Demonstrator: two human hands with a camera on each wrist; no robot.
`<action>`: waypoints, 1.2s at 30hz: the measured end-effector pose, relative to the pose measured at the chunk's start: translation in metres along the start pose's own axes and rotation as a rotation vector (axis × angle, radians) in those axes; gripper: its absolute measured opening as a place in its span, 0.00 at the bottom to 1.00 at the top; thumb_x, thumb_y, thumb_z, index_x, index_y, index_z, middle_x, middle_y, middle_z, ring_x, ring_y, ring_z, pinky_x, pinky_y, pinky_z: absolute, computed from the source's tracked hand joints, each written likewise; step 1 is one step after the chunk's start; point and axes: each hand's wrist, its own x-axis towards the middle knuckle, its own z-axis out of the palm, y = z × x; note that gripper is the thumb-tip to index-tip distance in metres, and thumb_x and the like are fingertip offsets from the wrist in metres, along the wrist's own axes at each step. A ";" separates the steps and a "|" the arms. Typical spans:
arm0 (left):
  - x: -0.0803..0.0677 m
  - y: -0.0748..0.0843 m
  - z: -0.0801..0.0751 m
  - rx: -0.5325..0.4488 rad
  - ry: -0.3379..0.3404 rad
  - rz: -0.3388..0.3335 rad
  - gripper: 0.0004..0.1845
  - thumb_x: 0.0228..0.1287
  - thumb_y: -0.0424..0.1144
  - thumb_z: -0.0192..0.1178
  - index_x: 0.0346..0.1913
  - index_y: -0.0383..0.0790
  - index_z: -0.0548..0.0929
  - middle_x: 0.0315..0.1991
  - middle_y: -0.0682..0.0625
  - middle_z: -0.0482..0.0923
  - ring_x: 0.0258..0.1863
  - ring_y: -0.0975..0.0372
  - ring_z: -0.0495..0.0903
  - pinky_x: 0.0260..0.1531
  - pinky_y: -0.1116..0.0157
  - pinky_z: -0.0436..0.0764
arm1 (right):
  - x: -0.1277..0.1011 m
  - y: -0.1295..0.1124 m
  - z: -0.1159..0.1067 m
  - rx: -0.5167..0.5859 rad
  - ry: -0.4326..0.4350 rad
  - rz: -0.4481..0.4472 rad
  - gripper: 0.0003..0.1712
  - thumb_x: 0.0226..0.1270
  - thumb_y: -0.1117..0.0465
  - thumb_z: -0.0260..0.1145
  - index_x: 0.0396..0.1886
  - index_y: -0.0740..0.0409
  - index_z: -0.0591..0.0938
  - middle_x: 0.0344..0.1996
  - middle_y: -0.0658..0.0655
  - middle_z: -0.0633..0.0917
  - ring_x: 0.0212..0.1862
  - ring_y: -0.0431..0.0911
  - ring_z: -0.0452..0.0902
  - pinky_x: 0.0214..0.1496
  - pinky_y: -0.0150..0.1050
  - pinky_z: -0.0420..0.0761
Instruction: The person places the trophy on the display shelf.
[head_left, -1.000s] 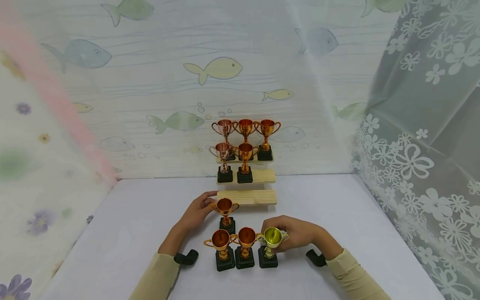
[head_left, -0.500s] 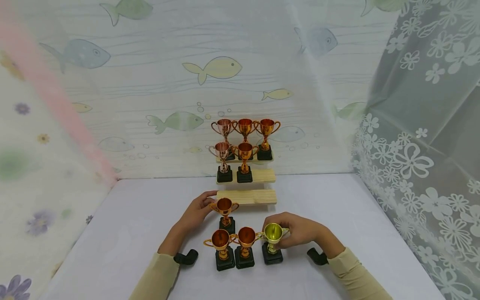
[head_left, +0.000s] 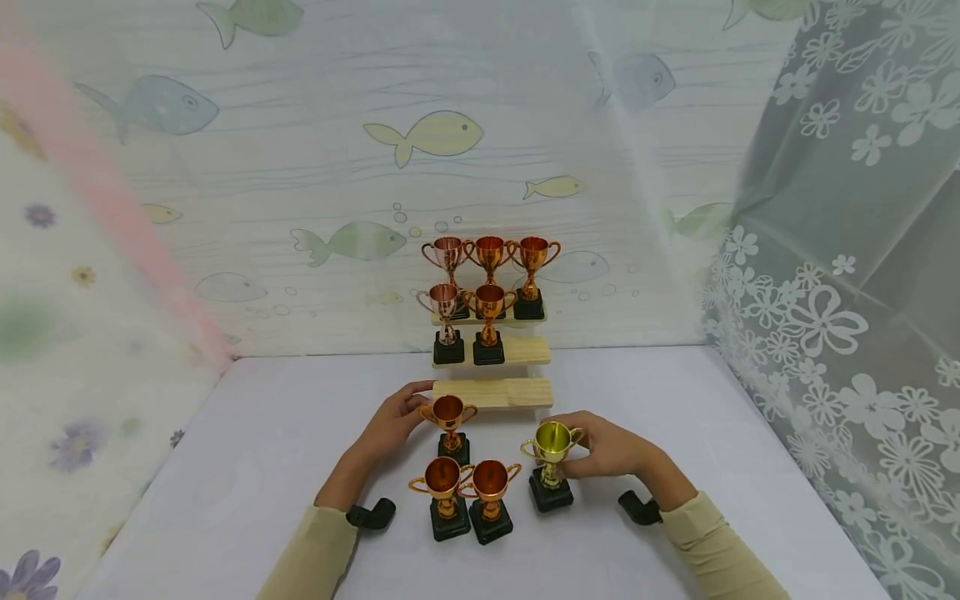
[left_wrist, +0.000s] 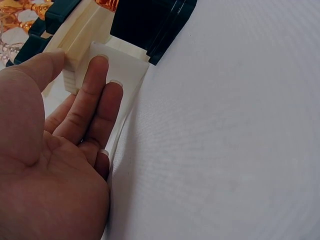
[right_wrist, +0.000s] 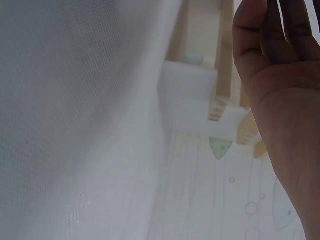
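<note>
Centre foreground of the head view, on the white table (head_left: 262, 467): four small cup trophies on black square bases, with two hands among them.

Item 1, yellow-green trophy (head_left: 552, 462). Lower centre-right of the frame, upright, long axis vertical, mouth up, its two handles running left to right. It stands apart from the pair to its left. The right hand (head_left: 611, 450) is curled round the far side of its bowl, fingers at the handle; whether the base rests on the table or is just clear of it cannot be told.

Item 2, copper trophy (head_left: 448, 425). Just below the lowest step, upright. The left hand (head_left: 390, 429) lies against its left side, thumb near the handle; a firm grasp is not plain. In the left wrist view the fingers (left_wrist: 95, 95) run straight along pale wood.

Item 3, pair of orange trophies (head_left: 465, 496). Lower centre, side by side, handles close or touching, neither held.

Item 4, wooden stepped stand (head_left: 525, 392). Centre of the frame against the fish-print backdrop. Top step holds three trophies; middle step holds two, with its right end bare; lowest step holds none.

Judged progress: five of nine trophies shelved, four places unfilled, so a little over half done.
</note>
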 end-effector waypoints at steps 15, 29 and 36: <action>0.001 0.000 0.000 0.009 0.015 -0.019 0.25 0.83 0.39 0.57 0.77 0.42 0.71 0.54 0.45 0.88 0.52 0.60 0.82 0.51 0.65 0.73 | 0.005 -0.007 -0.010 -0.022 0.237 0.067 0.10 0.68 0.70 0.72 0.48 0.63 0.86 0.41 0.54 0.89 0.47 0.45 0.85 0.63 0.41 0.79; 0.001 0.001 0.000 -0.003 -0.001 -0.007 0.26 0.82 0.38 0.58 0.78 0.41 0.70 0.53 0.45 0.88 0.53 0.59 0.83 0.51 0.66 0.74 | 0.026 -0.013 -0.020 -0.066 0.562 0.109 0.14 0.67 0.72 0.73 0.52 0.65 0.87 0.45 0.58 0.89 0.45 0.46 0.84 0.53 0.38 0.83; 0.000 -0.001 -0.001 -0.017 -0.004 -0.010 0.26 0.82 0.39 0.58 0.78 0.42 0.70 0.55 0.45 0.87 0.56 0.59 0.83 0.52 0.68 0.75 | 0.038 -0.015 -0.027 -0.069 0.691 0.088 0.12 0.68 0.72 0.73 0.50 0.65 0.86 0.44 0.60 0.87 0.49 0.47 0.83 0.54 0.40 0.83</action>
